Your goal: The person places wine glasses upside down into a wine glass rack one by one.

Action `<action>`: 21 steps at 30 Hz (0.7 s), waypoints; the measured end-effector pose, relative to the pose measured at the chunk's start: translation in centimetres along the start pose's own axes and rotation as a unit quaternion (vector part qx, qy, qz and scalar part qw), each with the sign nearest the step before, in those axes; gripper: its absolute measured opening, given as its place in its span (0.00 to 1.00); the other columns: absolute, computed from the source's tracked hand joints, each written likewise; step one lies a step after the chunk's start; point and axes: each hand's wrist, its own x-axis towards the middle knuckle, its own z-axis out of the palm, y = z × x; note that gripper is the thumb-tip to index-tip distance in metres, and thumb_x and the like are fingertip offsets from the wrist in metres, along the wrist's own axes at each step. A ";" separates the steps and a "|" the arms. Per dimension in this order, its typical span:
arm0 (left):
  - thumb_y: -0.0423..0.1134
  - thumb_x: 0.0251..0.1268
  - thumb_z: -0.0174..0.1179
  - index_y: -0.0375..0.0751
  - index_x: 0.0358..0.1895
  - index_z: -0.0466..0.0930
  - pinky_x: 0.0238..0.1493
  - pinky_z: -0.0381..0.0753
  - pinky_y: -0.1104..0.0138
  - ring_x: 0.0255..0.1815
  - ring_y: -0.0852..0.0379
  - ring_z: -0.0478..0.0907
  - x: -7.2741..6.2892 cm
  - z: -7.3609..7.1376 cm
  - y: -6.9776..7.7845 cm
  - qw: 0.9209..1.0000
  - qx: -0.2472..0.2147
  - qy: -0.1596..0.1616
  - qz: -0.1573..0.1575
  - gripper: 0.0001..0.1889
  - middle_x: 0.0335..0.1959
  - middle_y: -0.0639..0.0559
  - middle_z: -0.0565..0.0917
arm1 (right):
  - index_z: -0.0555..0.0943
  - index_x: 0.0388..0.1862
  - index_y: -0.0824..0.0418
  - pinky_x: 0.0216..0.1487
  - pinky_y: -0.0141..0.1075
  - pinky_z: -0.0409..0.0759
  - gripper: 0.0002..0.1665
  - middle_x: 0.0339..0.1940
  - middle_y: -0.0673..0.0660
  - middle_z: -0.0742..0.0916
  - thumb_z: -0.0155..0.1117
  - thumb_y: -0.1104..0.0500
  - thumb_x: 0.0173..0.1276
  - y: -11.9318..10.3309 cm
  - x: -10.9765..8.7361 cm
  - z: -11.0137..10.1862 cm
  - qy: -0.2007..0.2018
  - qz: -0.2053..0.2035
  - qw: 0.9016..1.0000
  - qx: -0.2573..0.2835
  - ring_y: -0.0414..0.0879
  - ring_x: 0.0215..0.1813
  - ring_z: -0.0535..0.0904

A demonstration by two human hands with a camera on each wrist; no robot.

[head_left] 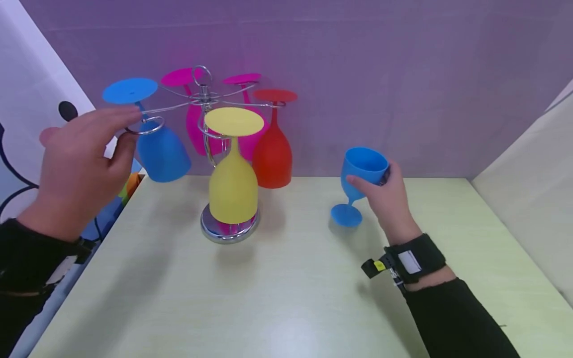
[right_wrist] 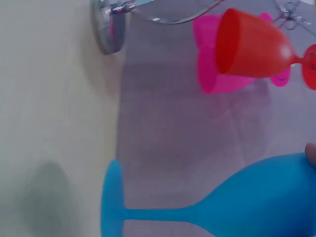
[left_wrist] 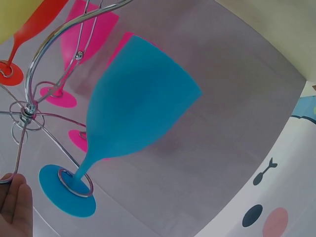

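Observation:
A chrome wine glass rack [head_left: 205, 97] carries plastic wine glasses upside down by their feet. My left hand [head_left: 91, 161] pinches one of its wire loops [head_left: 152, 125], with the hanging blue wine glass [head_left: 163, 151] just beside it. In the left wrist view, that glass [left_wrist: 138, 98] hangs with its stem inside a loop, and my left fingertips [left_wrist: 19, 197] hold a neighbouring wire. On the right, my right hand [head_left: 387, 196] grips another blue wine glass [head_left: 353, 179] round its bowl. That glass is upright, its foot [right_wrist: 112, 202] apart from the tabletop.
Yellow [head_left: 235, 184], red [head_left: 274, 149] and two pink wine glasses [head_left: 181, 77] hang on the rack too. Its round chrome base [head_left: 230, 233] stands on the pale table [head_left: 286, 298]. A purple backdrop [head_left: 380, 74] rises behind; a white panel [head_left: 537, 199] flanks the right.

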 end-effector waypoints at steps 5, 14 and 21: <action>0.30 0.71 0.65 0.32 0.64 0.81 0.64 0.74 0.40 0.64 0.33 0.78 -0.1 0.1 0.4 1.000 -0.002 0.021 0.018 0.20 0.60 0.37 0.84 | 0.50 0.84 0.54 0.74 0.58 0.66 0.61 0.80 0.57 0.66 0.76 0.40 0.64 -1.1 -2.0 -0.4 -0.010 -0.026 0.999 0.017 0.58 0.78 0.61; 0.28 0.68 0.68 0.32 0.63 0.81 0.63 0.75 0.41 0.61 0.32 0.80 -0.4 0.0 0.9 0.998 0.001 0.046 0.047 0.21 0.58 0.36 0.85 | 0.56 0.82 0.55 0.70 0.62 0.69 0.53 0.75 0.56 0.72 0.74 0.43 0.67 -2.5 -4.6 -0.3 -0.054 -0.075 0.995 0.023 0.59 0.74 0.67; 0.29 0.66 0.69 0.31 0.62 0.81 0.62 0.77 0.42 0.58 0.31 0.81 -0.9 0.5 1.6 0.995 0.014 0.067 0.079 0.21 0.56 0.36 0.85 | 0.59 0.80 0.55 0.70 0.63 0.69 0.49 0.73 0.55 0.74 0.74 0.47 0.68 -3.1 -6.2 0.0 -0.077 -0.092 0.992 0.036 0.58 0.72 0.68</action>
